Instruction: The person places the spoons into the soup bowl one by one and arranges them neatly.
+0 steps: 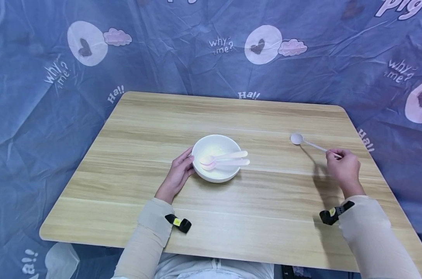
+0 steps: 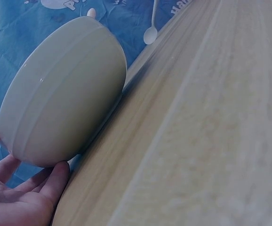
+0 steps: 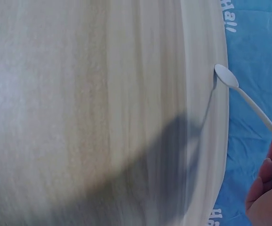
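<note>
In the head view a white bowl (image 1: 216, 177) stands mid-table. Two small pale pink utensils lie in it, their handles sticking out over the right rim; the upper one is a spoon (image 1: 228, 155), and the head of the lower utensil (image 1: 233, 162) is hard to make out. My left hand (image 1: 179, 170) holds the bowl's left side, thumb near the rim; in the left wrist view its fingers touch the lower wall. On the right, my right hand (image 1: 344, 168) pinches the handle end of a long white spoon (image 1: 296, 139). The spoon points left, its shadow falling on the wood.
The wooden table (image 1: 127, 155) has rounded corners, and its right edge runs close beside my right hand. Behind it hangs a blue printed cloth (image 1: 183, 66). Each sleeve carries a black wrist device (image 1: 179, 223).
</note>
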A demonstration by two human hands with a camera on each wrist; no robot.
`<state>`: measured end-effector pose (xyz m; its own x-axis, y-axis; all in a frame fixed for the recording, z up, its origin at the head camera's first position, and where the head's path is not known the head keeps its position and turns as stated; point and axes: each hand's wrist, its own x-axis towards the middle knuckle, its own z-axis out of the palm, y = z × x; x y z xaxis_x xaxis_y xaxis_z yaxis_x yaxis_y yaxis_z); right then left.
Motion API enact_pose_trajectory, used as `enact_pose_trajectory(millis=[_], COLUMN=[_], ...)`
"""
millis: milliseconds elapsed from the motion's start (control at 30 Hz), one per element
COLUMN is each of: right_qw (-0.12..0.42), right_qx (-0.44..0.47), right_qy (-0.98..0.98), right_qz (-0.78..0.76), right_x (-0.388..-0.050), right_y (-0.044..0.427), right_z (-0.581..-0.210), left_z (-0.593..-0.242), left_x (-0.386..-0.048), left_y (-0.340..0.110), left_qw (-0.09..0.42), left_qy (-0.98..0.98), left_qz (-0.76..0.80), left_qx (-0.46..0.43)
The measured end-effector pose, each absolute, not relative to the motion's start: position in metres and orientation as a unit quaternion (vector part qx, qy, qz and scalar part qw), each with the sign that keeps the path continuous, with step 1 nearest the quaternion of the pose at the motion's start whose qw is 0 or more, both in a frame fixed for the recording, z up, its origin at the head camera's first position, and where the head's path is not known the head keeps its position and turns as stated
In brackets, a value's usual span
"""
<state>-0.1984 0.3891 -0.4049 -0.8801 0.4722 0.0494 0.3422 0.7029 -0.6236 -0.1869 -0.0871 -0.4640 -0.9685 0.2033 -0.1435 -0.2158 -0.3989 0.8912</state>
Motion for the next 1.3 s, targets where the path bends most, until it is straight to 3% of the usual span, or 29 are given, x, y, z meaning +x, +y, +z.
enact_pose_trajectory(millis=[1300], right_qw=[0.191], right_qx=[-0.227], right_qy=[-0.854], right_qz=[0.427], right_x=[-0.207], right_y=[0.36], right_z=[-0.386], left_z=[-0.466], left_x=[-0.188], left_y=[-0.087], left_qw=[0.123], left_qy=[0.53], left_qz=[0.839], left_qx=[-0.004])
